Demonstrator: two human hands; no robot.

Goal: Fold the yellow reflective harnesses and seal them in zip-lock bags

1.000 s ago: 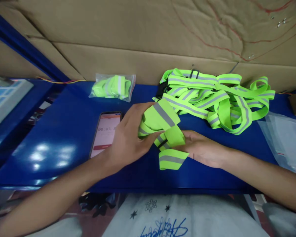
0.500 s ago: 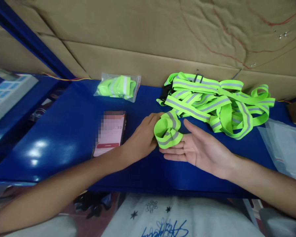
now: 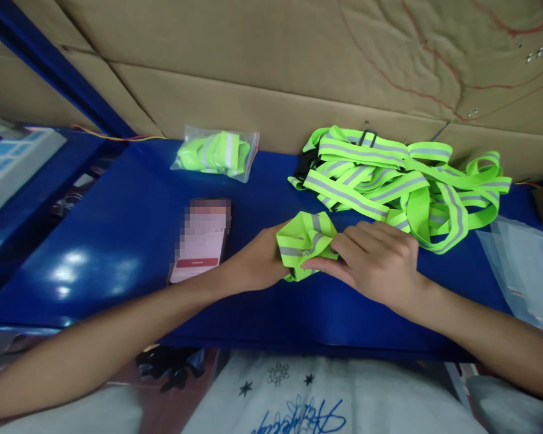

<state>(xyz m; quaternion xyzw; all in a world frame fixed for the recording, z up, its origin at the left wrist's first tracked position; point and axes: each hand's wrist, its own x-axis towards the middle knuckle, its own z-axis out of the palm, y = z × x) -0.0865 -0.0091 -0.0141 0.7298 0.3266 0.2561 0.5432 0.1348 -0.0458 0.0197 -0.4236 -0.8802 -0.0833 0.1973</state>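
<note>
Left hand and right hand both pinch the strap bundle, nearly folded. One bagged strap done far left; loose strap pile far right left.

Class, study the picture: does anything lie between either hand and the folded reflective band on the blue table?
Nothing visible does. The left hand grips the folded reflective band from its left side and the right hand pinches it from the right. The phone and the pile of loose bands lie off to the sides.
</note>
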